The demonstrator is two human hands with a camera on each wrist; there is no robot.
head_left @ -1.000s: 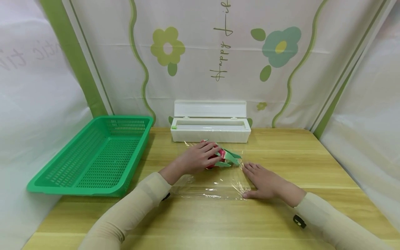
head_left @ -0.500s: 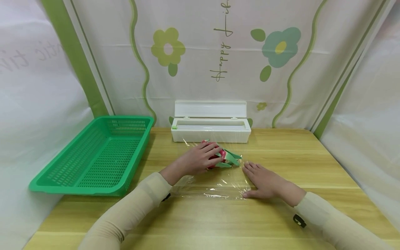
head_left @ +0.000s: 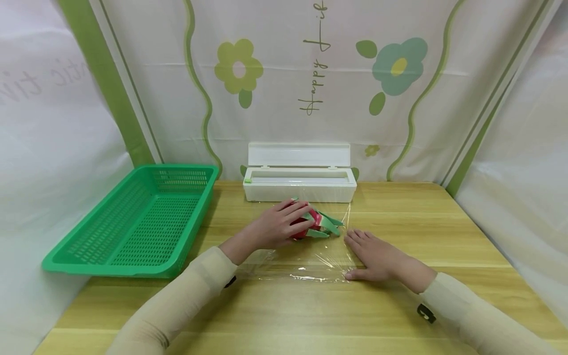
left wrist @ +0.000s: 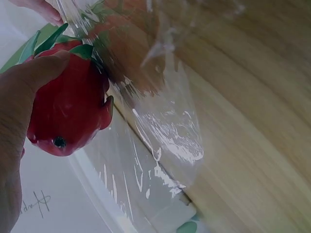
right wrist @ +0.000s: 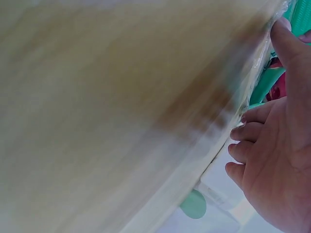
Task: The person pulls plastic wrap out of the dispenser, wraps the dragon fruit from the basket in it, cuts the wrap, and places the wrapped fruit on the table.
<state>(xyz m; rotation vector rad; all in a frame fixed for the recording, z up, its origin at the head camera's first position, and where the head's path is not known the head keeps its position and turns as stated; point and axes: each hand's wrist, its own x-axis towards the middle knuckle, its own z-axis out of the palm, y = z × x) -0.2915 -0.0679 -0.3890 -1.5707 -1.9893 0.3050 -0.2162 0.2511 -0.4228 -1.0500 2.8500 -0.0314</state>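
My left hand (head_left: 277, 226) holds a red dragon fruit (head_left: 327, 225) with long green scales, its fingers curled over the top. In the left wrist view, the thumb lies along the side of the dragon fruit (left wrist: 68, 107) and its dark end spot shows. A clear sheet of cling film (head_left: 306, 271) spreads under and in front of the fruit, creased and shiny. My right hand (head_left: 374, 259) lies flat at the film's right edge, thumb at the near corner and fingers straight. The right wrist view shows the right hand's palm (right wrist: 277, 160) beside the film's edge.
Behind the fruit stands a white cling film box (head_left: 299, 192), lid raised, with the film running out over its front. On the left is a green perforated basket (head_left: 177, 261). A printed curtain (head_left: 284, 88) hangs behind the wooden table (head_left: 310, 320).
The left hand and forearm have shifted slightly left, still gripping the dragon fruit. Creases in the film near the right hand have changed. The right hand stays almost in place.
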